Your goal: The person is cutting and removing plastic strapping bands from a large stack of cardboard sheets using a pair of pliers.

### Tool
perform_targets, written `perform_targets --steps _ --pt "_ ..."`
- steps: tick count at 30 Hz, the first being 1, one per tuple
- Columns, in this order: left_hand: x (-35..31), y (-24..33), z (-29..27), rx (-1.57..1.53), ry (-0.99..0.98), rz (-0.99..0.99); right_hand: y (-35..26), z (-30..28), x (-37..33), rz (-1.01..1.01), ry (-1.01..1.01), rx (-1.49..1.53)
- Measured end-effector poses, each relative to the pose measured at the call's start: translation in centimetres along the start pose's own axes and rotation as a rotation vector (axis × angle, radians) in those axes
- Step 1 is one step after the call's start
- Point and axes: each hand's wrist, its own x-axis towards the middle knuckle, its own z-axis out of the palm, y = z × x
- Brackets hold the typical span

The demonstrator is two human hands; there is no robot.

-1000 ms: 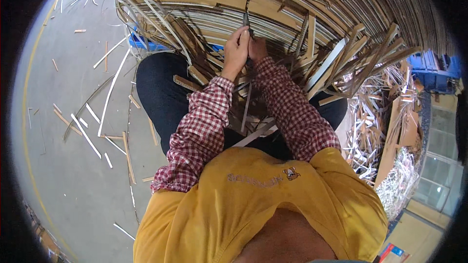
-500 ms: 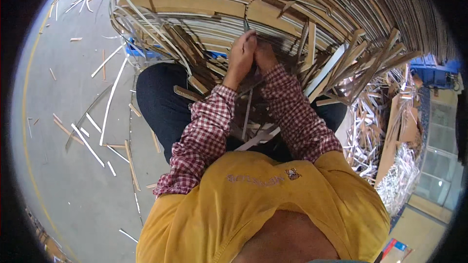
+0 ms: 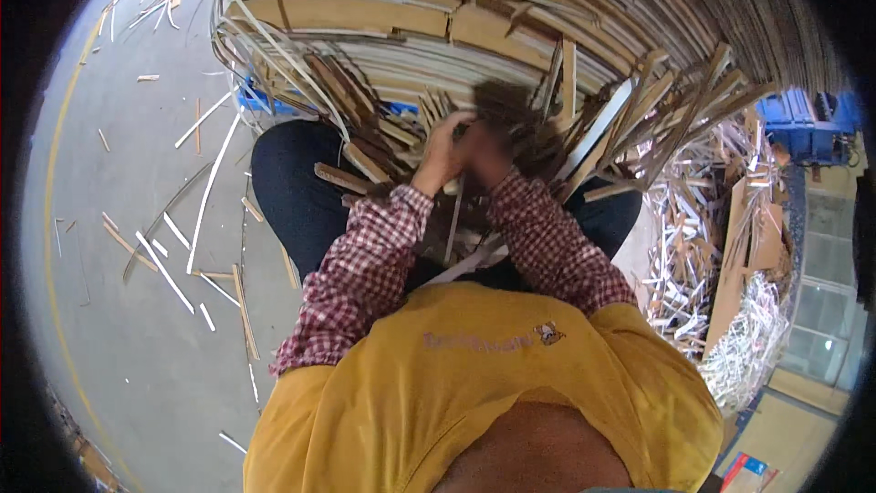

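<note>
Low in front of a tall stack of flat cardboard (image 3: 356, 14), my two hands meet between my knees. My left hand (image 3: 442, 157) is closed, its fingers curled toward the other hand; what it grips, if anything, is hidden. My right hand (image 3: 488, 152) presses up beside it, dark and smeared by motion, so its fingers do not show clearly. Around both hands lie broken cardboard strips (image 3: 345, 177) and a dark shadowed clump of scraps at the foot of the stack. A pale strip (image 3: 454, 219) hangs down just below my hands.
Long cardboard strips (image 3: 680, 132) jut out to the right of my hands. Loose white bands (image 3: 260, 23) curve down the stack's left side. A heap of shredded scraps (image 3: 698, 246) lies at right by a blue metal piece (image 3: 808, 128). Offcuts litter the grey floor (image 3: 119, 329).
Both hands have come down from the stack's face toward my body. The thin grey pointed tool that showed above my left hand is out of sight now.
</note>
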Motion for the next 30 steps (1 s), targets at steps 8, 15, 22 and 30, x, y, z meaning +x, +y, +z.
perform_targets --steps 8,15,22,30 --pt "3.9 -2.8 -0.4 -0.270 -0.023 -0.174 2.9 -1.3 4.5 0.352 -0.667 0.200" --pt "5.0 -2.9 -0.9 -0.228 0.108 -0.033 2.3 1.6 5.0 0.333 -0.421 0.199" --pt "0.8 -0.1 -2.0 0.157 -0.289 -0.067 1.9 1.6 -2.3 0.055 -0.242 0.155" --pt "-0.7 -5.9 1.0 -0.382 -0.267 -0.124 2.6 -1.3 -14.1 0.050 -0.334 0.028"
